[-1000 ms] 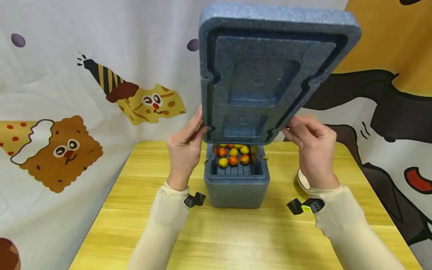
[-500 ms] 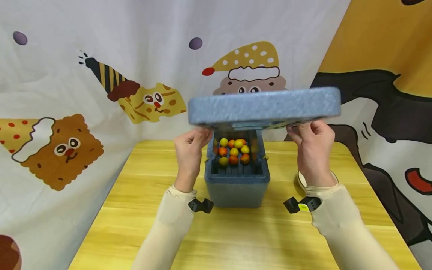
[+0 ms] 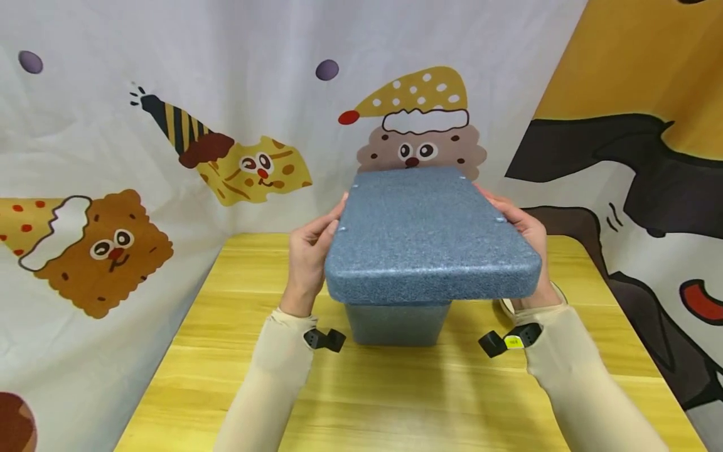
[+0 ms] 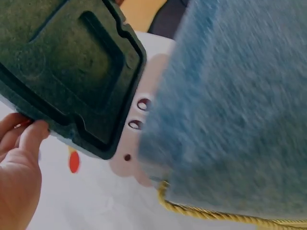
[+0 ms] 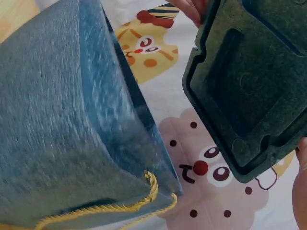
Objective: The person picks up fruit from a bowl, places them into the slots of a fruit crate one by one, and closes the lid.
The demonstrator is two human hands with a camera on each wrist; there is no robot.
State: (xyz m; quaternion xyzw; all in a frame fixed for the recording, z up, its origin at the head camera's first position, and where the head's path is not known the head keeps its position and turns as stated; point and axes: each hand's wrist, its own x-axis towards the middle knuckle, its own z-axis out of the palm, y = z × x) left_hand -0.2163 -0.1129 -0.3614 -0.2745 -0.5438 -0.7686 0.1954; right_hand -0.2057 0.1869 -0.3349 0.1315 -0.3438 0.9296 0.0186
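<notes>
A grey-blue foam lid is held level over the foam box, its smooth top facing up in the head view. My left hand grips the lid's left edge between thumb and fingers. On the opposite edge, my right hand holds it, partly hidden behind the lid. Both wrist views show the lid's recessed, grooved underside, with a gap between it and the box wall. The fruit inside the box is hidden under the lid. A yellow rope hangs along the box's side.
The box stands on a light wooden table. A pale, dark-rimmed dish sits to the right, mostly covered by my right wrist. Behind the table hangs a printed cartoon curtain.
The lid has tipped down from nearly upright, underside showing, to lying flat over the box. It now covers the box opening and the yellow and red fruit seen earlier.
</notes>
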